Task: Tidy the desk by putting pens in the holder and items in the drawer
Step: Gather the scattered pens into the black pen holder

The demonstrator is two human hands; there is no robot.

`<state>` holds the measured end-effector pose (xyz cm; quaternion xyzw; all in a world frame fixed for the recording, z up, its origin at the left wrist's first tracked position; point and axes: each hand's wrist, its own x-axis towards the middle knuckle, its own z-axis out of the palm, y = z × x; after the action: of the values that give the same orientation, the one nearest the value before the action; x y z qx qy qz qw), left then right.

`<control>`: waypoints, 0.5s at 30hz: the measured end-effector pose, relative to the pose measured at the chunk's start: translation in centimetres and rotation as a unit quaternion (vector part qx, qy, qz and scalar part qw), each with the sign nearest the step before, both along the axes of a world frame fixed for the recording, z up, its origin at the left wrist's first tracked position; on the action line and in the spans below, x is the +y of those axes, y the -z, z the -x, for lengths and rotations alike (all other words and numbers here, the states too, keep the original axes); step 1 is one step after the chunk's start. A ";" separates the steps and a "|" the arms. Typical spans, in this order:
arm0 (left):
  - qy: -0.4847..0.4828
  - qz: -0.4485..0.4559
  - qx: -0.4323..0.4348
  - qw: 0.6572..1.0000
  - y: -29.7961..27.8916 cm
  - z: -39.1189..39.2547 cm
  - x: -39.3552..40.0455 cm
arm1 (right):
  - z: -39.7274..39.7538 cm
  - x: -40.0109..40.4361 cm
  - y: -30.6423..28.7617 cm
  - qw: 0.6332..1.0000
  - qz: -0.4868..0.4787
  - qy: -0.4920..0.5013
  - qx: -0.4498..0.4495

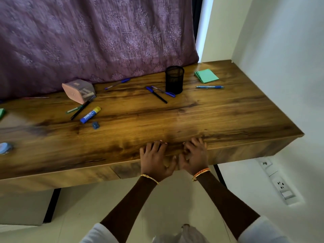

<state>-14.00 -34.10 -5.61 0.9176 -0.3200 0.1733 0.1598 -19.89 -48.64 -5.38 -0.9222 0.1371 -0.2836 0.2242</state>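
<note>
Pens (156, 94) beside mesh holder (174, 79), well beyond both hands' fingers (158, 146), spread flat on desk edge (245, 146)

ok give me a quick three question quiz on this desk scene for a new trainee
1. True or false: the black mesh pen holder already has pens standing in it.
2. Which lies nearest the glue stick?
A. the green sticky notes
B. the blue sharpener
C. the pen holder
3. Fill in: the left hand and right hand both rest on the desk's ____ edge.

Key
1. False. No pens show above its rim; the two crossed pens lie on the desk beside it.
2. B.
3. Front, the edge nearest the person.
</note>
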 end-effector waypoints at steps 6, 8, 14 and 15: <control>-0.050 0.133 0.171 0.975 -4.3 -5.2 -1.9 | -2.8 -1.9 -2.8 0.980 -0.176 0.064 0.066; -0.104 0.150 0.207 0.961 -4.5 -7.9 -3.6 | -5.3 -3.4 -3.0 0.974 -0.181 0.096 0.100; -0.277 0.162 0.288 0.902 -5.2 -17.0 -8.0 | -14.3 -7.7 -3.0 0.970 -0.211 0.097 0.071; -0.290 0.159 0.296 0.896 -5.6 -18.2 -8.6 | -15.5 -8.3 -3.1 0.971 -0.207 0.090 0.075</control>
<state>4.20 -42.69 0.00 0.9409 0.0547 -0.0195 0.3337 -4.34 -56.93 -2.26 -0.8584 0.2919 -0.1980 0.3725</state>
